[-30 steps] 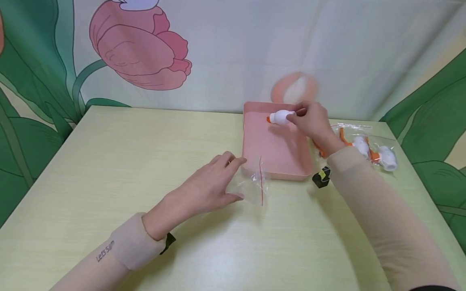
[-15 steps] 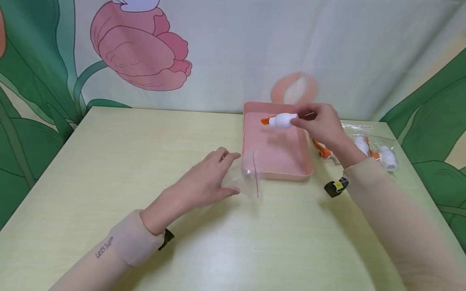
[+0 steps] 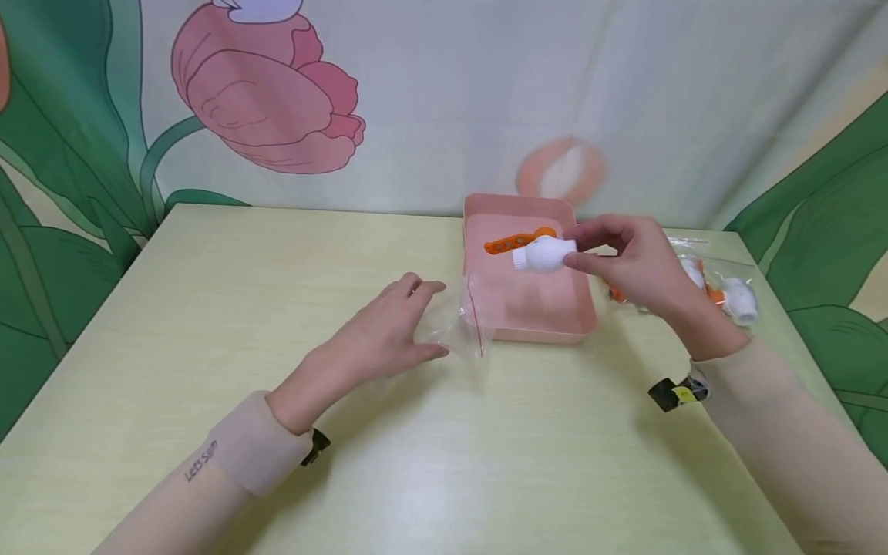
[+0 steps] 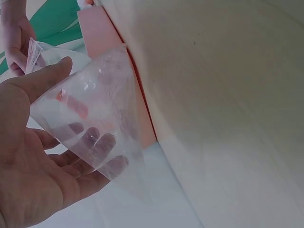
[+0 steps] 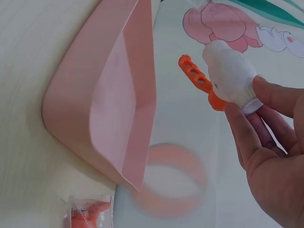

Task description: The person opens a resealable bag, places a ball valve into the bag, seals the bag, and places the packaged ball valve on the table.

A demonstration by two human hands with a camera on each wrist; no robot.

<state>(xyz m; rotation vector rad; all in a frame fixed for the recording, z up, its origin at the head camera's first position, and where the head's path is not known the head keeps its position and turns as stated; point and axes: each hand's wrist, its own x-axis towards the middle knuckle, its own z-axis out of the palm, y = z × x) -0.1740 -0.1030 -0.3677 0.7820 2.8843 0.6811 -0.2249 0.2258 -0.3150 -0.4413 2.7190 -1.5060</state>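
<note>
In the head view my left hand point(image 3: 368, 339) holds a clear zip bag point(image 3: 461, 317) with a red seal line, thumb and fingers spread wide about it. The left wrist view shows several fingertips point(image 4: 104, 145) through the clear film. My right hand point(image 3: 634, 262) pinches one end of a white bulb-shaped plastic piece point(image 3: 544, 256) between thumb and fingers. An orange arm with a row of holes point(image 5: 194, 71) lies along the piece's side, pointing the same way as its ribbed neck. The piece hangs above a pink tray point(image 3: 534, 337), to the right of the bag.
Several bagged white-and-orange pieces point(image 3: 738, 301) lie right of the tray, partly behind my right hand. A flower-printed curtain point(image 3: 430, 108) hangs along the table's back edge. Pale wood tabletop point(image 3: 208, 308) stretches left and in front.
My right hand has moved toward me and slightly right, turning the white piece so that its orange arm shows. My left hand and the bag have shifted slightly left and up in the view.
</note>
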